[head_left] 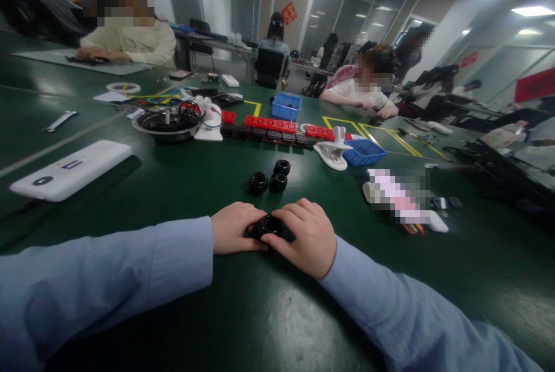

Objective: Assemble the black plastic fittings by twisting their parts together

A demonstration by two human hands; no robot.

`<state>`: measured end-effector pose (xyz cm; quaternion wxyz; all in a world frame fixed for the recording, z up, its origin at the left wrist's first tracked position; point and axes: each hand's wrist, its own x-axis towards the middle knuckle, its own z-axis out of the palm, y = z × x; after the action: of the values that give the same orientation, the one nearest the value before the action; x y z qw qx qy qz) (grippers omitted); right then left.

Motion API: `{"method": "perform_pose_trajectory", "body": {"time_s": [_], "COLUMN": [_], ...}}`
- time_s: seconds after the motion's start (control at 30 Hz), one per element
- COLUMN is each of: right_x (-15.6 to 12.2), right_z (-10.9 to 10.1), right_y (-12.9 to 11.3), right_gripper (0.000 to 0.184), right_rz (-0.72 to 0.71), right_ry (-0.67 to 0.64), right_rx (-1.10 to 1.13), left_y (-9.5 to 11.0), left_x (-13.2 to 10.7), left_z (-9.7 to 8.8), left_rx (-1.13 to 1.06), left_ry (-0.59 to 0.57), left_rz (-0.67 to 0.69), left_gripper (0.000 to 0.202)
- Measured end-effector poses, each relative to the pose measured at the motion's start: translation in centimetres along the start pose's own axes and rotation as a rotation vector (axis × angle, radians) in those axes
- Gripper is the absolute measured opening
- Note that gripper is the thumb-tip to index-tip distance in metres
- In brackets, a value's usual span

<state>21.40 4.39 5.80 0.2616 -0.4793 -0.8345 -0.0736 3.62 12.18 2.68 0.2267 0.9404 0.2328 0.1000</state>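
A black, hollow ring-shaped part (270, 224), like a small tyre, is between my two hands on the green table (269, 314). My left hand (236, 227) closes on its left side, the thumb low in front. From the right, my right hand (306, 233) grips it with the fingers over the top and the thumb along the near edge. Just beyond my hands sit three similar black parts: one on the left (258, 182), one at the back (282, 167) and one in front of that (280, 181).
Farther back are red block strips (271, 123), a white clip stand (333, 149), blue bins (286, 106) and a metal bowl (143, 123) of cables. A white power bank-like box (73, 170) and a wrench (60, 121) lie left. Other people sit across the table.
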Motion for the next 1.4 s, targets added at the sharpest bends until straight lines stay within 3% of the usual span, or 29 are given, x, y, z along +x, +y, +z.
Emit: {"method": "perform_pose_trajectory", "body": {"time_s": [0.27,0.9,1.4], "right_x": [-0.14,-0.11,0.17], "right_z": [0.18,0.54,0.5], "right_y": [-0.38,-0.52,-0.59], "right_gripper": [0.027,0.02,0.032], "right_rz": [0.027,-0.024,-0.056], "right_ry": [-0.057,-0.047,-0.083], "right_rx": [-0.008,0.057,0.259], "left_y": [0.28,0.12,-0.27], "left_x": [-0.01,0.03,0.03], "left_z": [-0.1,0.0,0.3], "left_rx": [0.0,0.045,0.034], "left_ry": [0.013,0.011,0.03], "left_rz": [-0.004,0.006,0.025], "left_gripper": [0.03,0.028,0.029]}}
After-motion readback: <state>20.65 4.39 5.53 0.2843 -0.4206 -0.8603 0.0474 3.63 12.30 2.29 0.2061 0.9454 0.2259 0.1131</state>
